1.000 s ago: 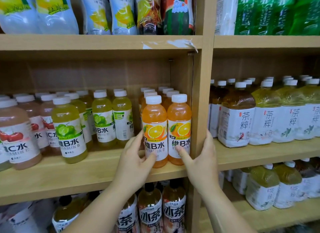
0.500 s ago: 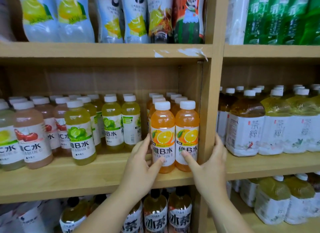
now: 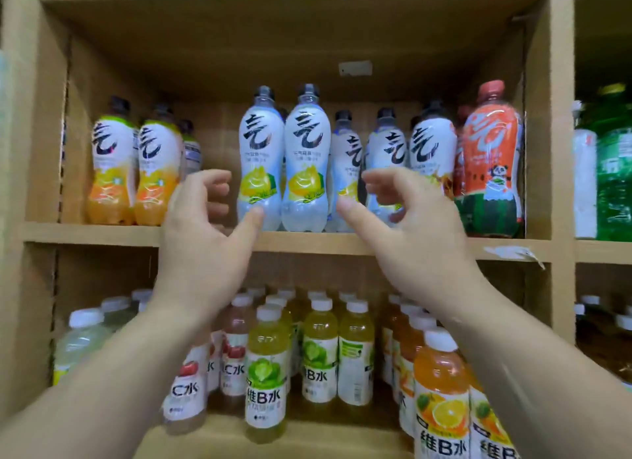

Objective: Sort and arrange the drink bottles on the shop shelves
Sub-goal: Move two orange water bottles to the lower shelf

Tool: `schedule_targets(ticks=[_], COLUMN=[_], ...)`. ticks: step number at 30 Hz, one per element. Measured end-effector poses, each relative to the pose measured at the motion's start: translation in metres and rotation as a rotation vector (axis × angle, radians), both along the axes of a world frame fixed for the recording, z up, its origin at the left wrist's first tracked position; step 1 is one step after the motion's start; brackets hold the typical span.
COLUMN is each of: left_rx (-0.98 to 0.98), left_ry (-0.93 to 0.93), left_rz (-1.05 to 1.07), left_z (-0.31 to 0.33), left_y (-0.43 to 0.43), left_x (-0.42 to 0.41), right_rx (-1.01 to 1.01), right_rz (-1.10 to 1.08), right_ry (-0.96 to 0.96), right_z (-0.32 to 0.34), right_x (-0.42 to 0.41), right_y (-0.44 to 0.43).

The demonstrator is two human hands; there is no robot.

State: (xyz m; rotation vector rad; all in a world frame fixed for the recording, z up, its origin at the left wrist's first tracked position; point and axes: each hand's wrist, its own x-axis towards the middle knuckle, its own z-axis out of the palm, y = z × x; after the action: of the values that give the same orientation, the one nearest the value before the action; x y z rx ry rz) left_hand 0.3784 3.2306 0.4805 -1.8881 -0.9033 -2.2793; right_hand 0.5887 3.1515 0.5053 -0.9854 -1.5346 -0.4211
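Two clear sparkling-water bottles with yellow fruit labels and black caps stand side by side at the front of the upper shelf: the left one and the right one. My left hand is raised just left of them, fingers loosely curled, thumb tip close to the left bottle's base. My right hand is raised on their right, fingers curved and thumb pointing at the right bottle. Neither hand holds anything. My right fingers partly hide more white-labelled bottles behind.
Two orange-labelled bottles stand at the shelf's left, a red watermelon bottle at its right. The lower shelf holds rows of green and orange vitamin-water bottles. Green bottles fill the bay past the wooden upright.
Both hands have left the two orange vitamin-water bottles on the lower shelf and risen to the upper shelf. The view has tilted up.
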Motion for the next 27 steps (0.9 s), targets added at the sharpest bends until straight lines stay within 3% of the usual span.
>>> schedule_targets(ticks=[5,8,13,19,27], left_rx=[-0.373,-0.513,-0.455,-0.417,-0.469], left_ry=[0.242,0.353,0.411,0.413,0.493], left_rz=[0.146,0.069,-0.013,-0.185,-0.268], left_z=[0.057,0.071,0.080,0.075,0.082], left_y=[0.049,0.059,0.063,0.057,0.040], left_x=[-0.027,-0.024,-0.012,0.008,0.072], right_rx=[-0.284,-0.346,-0.416,-0.364,-0.264], right_rz=[-0.108,-0.149,-0.202,-0.190,-0.406], right_ry=[-0.027,0.029,0.002,-0.008,0.007], right_z=[0.058,0.064,0.058,0.056,0.050], right_x=[-0.036,-0.046,-0.044,-0.006,0.059], right_y=[0.042,0.066,0.088,0.073,0.058])
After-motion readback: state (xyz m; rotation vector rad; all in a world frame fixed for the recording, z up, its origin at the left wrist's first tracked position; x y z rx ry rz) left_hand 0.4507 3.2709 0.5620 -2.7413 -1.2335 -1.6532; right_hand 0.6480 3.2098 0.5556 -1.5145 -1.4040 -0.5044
